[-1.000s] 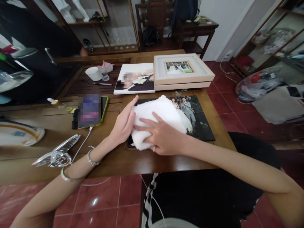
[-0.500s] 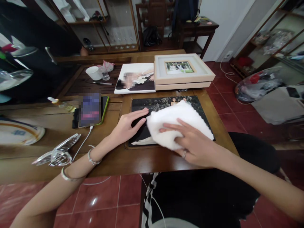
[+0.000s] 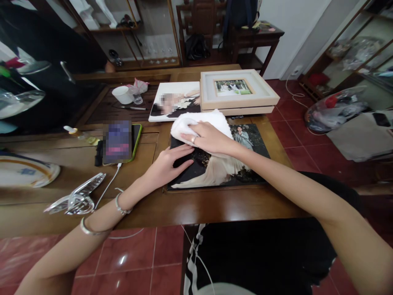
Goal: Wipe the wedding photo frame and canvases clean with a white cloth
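Note:
A dark wedding photo panel [image 3: 245, 164] lies flat on the wooden table [image 3: 196, 207] in front of me. My right hand [image 3: 207, 139] presses a white fluffy cloth [image 3: 199, 123] onto the panel's far left corner, fingers closed over it. My left hand [image 3: 167, 164] lies flat on the panel's left edge, fingers stretched out, holding nothing.
Behind the panel lie a white canvas photo [image 3: 175, 104] and a stacked pale wooden frame [image 3: 239, 94]. A phone [image 3: 119, 141] with a charging cable sits to the left, with a plate [image 3: 26, 174], a clear plastic piece [image 3: 76, 198] and a white cup [image 3: 123, 95].
My right hand swept the cloth from the panel's left to its near right side, then up to the far left corner. My left hand stayed on the left edge.

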Motion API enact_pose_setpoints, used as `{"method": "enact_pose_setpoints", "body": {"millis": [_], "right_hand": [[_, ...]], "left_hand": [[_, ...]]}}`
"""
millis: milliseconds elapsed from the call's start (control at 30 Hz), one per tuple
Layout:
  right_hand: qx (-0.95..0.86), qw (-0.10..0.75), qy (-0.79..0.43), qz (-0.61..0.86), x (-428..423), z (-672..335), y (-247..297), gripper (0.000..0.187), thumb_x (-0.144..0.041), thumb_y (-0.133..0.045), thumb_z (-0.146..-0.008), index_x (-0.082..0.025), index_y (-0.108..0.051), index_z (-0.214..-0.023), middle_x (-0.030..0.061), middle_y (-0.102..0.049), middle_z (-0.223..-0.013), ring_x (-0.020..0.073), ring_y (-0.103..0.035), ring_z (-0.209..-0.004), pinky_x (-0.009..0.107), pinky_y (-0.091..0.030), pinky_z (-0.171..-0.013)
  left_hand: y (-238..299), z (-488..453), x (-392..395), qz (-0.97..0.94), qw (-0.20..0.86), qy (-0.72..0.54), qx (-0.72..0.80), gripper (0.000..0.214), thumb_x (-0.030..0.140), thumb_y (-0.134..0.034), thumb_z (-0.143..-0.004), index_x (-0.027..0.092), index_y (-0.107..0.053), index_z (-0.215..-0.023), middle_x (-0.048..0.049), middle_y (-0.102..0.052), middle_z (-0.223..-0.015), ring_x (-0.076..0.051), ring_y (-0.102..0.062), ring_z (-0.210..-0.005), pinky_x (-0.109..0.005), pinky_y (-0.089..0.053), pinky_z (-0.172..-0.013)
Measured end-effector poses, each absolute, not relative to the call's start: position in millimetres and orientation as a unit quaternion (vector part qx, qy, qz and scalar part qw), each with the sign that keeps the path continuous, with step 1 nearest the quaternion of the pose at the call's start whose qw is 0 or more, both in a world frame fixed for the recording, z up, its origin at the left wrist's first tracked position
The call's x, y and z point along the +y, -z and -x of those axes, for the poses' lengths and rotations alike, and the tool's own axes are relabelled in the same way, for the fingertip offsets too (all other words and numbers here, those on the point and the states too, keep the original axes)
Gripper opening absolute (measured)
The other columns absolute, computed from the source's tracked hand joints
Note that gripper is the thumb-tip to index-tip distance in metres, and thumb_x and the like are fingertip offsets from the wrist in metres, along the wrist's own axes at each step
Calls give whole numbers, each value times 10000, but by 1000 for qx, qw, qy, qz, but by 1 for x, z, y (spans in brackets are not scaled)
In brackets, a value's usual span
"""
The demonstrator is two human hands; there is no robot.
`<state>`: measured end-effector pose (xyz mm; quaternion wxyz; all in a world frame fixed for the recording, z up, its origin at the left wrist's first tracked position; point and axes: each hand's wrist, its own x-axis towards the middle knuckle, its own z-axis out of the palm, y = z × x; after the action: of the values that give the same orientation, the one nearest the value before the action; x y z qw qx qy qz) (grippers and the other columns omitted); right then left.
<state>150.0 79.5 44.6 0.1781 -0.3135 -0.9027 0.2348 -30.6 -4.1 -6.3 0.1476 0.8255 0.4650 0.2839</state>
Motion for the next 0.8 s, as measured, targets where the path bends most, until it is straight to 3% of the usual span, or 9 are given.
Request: {"method": "enact_pose_setpoints", "body": {"millis": [233, 433, 600, 733, 800], "right_hand": [[-909, 157, -211, 323, 89, -144, -40, 318, -359, -430, -989, -152, -620, -839, 108, -690, -885, 249, -613, -888, 338, -425, -810], [-886, 181, -199, 377, 83, -211, -36, 320, -376, -429, -970, -185, -573, -757, 80, -673, -859, 259, -608, -918, 389, -420, -886], [-858, 185, -181, 443, 82, -271, -36, 341, -449, -430, -942, -220, -509, -703, 74, -669, -833, 283, -623, -921, 400, -449, -866], [-858, 171, -139, 463, 76, -297, -32, 345, -458, -433, -932, -237, -476, -670, 100, -687, -868, 341, -625, -1032, 485, -454, -940], [-870, 164, -125, 447, 67, -302, -29, 318, -408, -437, -935, -236, -479, -671, 123, -707, -995, 362, -599, -1136, 543, -430, -1007]], "left_hand": [[5, 31, -4, -835, 135, -273, 459, 350, 388, -563, -957, 204, -684, -1229, -89, -671, -1285, -290, -609, -1230, -505, -492, -1043], [2, 31, -4, -844, 145, -292, 427, 368, 362, -554, -966, 147, -673, -1240, -124, -631, -1331, -264, -570, -1278, -448, -467, -1096], [2, 30, -3, -845, 140, -294, 423, 355, 365, -537, -976, 154, -674, -1226, -128, -636, -1327, -271, -569, -1279, -472, -461, -1099], [2, 28, -4, -845, 134, -284, 432, 350, 382, -510, -989, 169, -662, -1221, -126, -620, -1354, -271, -560, -1291, -478, -460, -1095], [3, 28, -3, -844, 128, -279, 440, 389, 389, -494, -996, 158, -621, -1282, -133, -563, -1419, -275, -493, -1352, -487, -417, -1129]]}}
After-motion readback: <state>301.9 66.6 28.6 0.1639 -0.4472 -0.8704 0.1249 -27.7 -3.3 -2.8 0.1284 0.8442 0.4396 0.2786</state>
